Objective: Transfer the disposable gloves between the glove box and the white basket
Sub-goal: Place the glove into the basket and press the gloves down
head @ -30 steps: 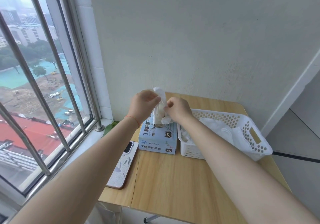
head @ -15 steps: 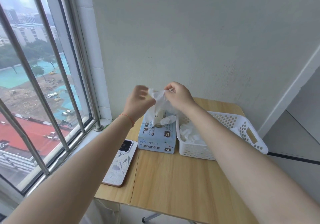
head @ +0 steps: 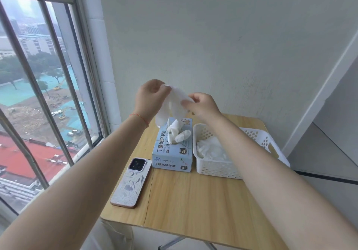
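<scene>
A white disposable glove (head: 172, 105) hangs stretched between both hands above the light blue glove box (head: 173, 153). My left hand (head: 149, 96) pinches one edge of its cuff and my right hand (head: 201, 105) pinches the other edge. More white glove fingers (head: 177, 133) stick out of the slot on top of the box. To the right of the box stands the white basket (head: 215, 169), and several crumpled gloves (head: 211, 150) lie inside it. My right forearm crosses over the basket and hides part of it.
A phone (head: 131, 183) in a pale patterned case lies on the wooden table (head: 193, 201) left of the box. A barred window runs along the left. A plain wall stands just behind the table.
Both hands have risen from the top of the box and moved apart, drawing the glove up and spreading its cuff open between them.
</scene>
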`<state>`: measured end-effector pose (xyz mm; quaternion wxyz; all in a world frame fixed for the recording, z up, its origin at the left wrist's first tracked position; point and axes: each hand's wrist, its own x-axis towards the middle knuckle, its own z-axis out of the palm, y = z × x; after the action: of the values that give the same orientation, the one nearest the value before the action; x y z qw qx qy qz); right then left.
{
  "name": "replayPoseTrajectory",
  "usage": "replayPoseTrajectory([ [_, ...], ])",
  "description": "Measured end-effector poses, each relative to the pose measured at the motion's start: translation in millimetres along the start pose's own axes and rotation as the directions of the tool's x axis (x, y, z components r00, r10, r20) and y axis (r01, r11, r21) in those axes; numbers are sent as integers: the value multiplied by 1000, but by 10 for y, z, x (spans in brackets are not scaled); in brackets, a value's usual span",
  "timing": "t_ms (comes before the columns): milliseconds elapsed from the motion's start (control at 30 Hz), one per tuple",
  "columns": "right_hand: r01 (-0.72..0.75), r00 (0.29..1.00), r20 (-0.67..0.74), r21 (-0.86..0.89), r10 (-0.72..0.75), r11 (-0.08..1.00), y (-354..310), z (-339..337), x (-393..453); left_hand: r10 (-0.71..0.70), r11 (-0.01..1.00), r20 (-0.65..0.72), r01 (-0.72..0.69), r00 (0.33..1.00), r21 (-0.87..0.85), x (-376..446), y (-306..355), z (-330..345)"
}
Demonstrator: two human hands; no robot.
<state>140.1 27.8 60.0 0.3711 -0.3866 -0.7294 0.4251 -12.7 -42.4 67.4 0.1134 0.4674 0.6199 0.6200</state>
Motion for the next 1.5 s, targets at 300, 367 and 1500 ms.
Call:
replayPoseTrajectory([
  [300, -241, 967, 3, 310, 253, 919, 3, -113, -68, -442, 885, 534, 447, 721, 129, -171, -284, -188],
  [367, -250, 966, -15, 214, 259, 944, 22, -93, -81, -416, 883, 677, 446, 607, 143, -222, -362, -218],
  [1500, -192, 980, -73, -69, 187, 979, -85, -50, -147, -432, 851, 789, 488, 437, 196, -428, -675, -249],
])
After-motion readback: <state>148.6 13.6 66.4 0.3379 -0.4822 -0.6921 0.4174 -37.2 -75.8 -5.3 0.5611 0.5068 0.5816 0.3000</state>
